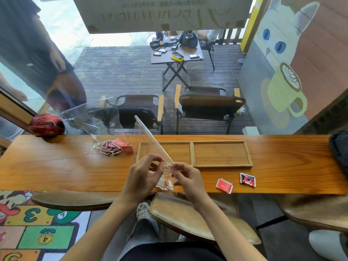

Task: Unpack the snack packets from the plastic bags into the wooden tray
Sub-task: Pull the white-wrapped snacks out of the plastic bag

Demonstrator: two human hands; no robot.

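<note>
My left hand (145,171) and my right hand (188,178) both pinch a clear plastic bag (165,178) above the table's near edge; its long transparent end sticks up over the tray. The wooden tray (193,153) has two compartments, both bare. A second clear plastic bag (113,146) lies at the left of the tray with several red snack packets inside. Two loose red snack packets lie on the table right of my hands, one (224,185) nearer, one (247,179) farther right.
A red helmet (47,125) sits at the table's far left edge. A dark bag (339,149) rests at the right end. Stools (197,217) stand under the near edge. A person stands beyond the glass at the left.
</note>
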